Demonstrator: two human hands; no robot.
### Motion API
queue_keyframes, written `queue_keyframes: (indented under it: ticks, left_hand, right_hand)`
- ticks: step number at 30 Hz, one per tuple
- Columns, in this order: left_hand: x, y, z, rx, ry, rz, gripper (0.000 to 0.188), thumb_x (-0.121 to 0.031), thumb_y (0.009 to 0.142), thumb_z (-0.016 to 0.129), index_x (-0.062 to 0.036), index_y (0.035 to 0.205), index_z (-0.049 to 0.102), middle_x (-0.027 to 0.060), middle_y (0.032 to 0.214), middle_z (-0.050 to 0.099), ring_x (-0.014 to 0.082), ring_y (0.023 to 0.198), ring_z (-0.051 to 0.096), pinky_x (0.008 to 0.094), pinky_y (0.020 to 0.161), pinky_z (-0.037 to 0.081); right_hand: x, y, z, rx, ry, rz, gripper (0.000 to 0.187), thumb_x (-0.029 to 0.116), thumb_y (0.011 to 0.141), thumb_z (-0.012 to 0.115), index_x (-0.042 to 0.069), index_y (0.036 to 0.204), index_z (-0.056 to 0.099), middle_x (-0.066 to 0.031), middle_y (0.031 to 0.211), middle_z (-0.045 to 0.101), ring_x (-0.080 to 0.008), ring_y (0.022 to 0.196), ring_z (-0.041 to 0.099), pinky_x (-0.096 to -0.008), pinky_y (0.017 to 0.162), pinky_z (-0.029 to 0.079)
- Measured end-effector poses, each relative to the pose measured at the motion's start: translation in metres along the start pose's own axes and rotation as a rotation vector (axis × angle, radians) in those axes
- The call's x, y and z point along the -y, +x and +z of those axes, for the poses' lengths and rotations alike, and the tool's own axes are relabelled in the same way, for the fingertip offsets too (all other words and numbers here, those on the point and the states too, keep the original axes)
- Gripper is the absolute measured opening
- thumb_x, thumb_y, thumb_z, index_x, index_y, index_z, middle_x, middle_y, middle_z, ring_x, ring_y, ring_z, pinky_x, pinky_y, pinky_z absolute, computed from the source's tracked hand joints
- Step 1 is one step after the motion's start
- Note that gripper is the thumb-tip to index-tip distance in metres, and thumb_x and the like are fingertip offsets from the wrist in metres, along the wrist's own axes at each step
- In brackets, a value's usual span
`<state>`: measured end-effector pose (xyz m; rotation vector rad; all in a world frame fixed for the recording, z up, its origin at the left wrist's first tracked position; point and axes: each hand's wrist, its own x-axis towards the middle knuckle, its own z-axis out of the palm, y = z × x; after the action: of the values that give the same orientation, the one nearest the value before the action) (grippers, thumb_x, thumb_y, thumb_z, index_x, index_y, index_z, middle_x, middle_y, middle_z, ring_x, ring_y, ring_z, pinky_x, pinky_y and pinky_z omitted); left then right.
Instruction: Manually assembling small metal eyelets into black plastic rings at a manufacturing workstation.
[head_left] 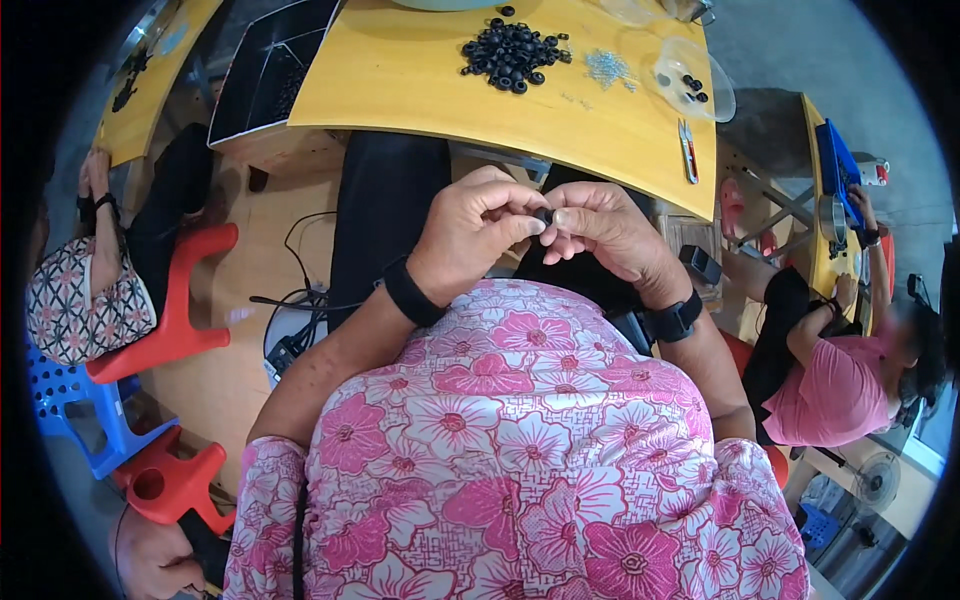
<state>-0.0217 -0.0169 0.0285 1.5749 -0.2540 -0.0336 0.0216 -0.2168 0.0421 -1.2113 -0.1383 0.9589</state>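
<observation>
Black and small, a ring-shaped part [543,215] is pinched between the left hand [472,235] and right hand [610,232], held above the lap. A clear plastic dish [716,92] near the yellow tabletop's [400,70] right edge holds several black rings [692,88]; a loose pile [512,53] lies mid-table. Red stools [175,300] stand on the floor.

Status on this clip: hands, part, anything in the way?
Left hand and right hand together above lap, pinching one small black ring. Ring pile untouched on yellow table. Nothing in the way.
</observation>
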Motion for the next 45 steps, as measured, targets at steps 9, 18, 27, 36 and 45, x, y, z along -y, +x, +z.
queue_keyframes:
  ticks: [9, 18, 27, 36, 45]
  left_hand:
    - [0.004, -0.002, -0.001, 0.029, -0.205, -0.268, 0.018, 0.000, 0.084, 0.065, 0.0016, 0.101, 0.062, 0.0018, 0.092, 0.064, 0.0055, 0.081, 0.059, 0.0195, 0.073, 0.049]
    - [0.004, -0.002, 0.000, -0.002, -0.303, -0.329, 0.018, -0.002, 0.084, 0.067, 0.0017, 0.101, 0.063, 0.0022, 0.089, 0.065, 0.0059, 0.078, 0.059, 0.0201, 0.071, 0.049]
    - [0.011, -0.002, -0.006, 0.044, -0.285, -0.335, 0.018, -0.005, 0.085, 0.066, 0.0035, 0.101, 0.064, 0.0032, 0.088, 0.065, 0.0070, 0.076, 0.059, 0.0219, 0.070, 0.051]
    - [0.011, 0.000, -0.007, 0.079, -0.349, -0.389, 0.018, -0.003, 0.086, 0.064, 0.0037, 0.103, 0.063, 0.0051, 0.091, 0.065, 0.0092, 0.079, 0.062, 0.0230, 0.073, 0.053]
    - [0.010, 0.001, -0.010, 0.099, -0.319, -0.379, 0.018, -0.003, 0.086, 0.064, 0.0039, 0.103, 0.063, 0.0053, 0.090, 0.065, 0.0095, 0.077, 0.062, 0.0228, 0.072, 0.053]
  right_hand:
    - [0.000, -0.002, 0.017, -0.348, -0.246, -0.254, 0.009, 0.001, 0.082, 0.066, -0.004, 0.090, 0.066, -0.0044, 0.079, 0.065, -0.0088, 0.065, 0.059, -0.0223, 0.063, 0.050]
    - [-0.003, -0.001, 0.028, -0.472, -0.531, -0.413, 0.007, -0.001, 0.082, 0.065, -0.002, 0.088, 0.069, -0.0038, 0.075, 0.065, -0.0076, 0.062, 0.058, -0.0212, 0.058, 0.048]
    - [-0.003, 0.001, 0.024, -0.418, -0.596, -0.453, 0.007, -0.003, 0.081, 0.065, -0.002, 0.087, 0.069, -0.0046, 0.074, 0.064, -0.0084, 0.062, 0.060, -0.0224, 0.058, 0.049]
    - [-0.001, -0.002, 0.026, -0.390, -0.559, -0.451, 0.007, -0.003, 0.082, 0.064, -0.003, 0.087, 0.068, -0.0057, 0.076, 0.064, -0.0090, 0.062, 0.060, -0.0225, 0.058, 0.049]
    - [-0.002, -0.002, 0.022, -0.323, -0.511, -0.489, 0.008, -0.005, 0.082, 0.064, -0.003, 0.088, 0.069, -0.0050, 0.075, 0.063, -0.0089, 0.065, 0.059, -0.0222, 0.060, 0.049]
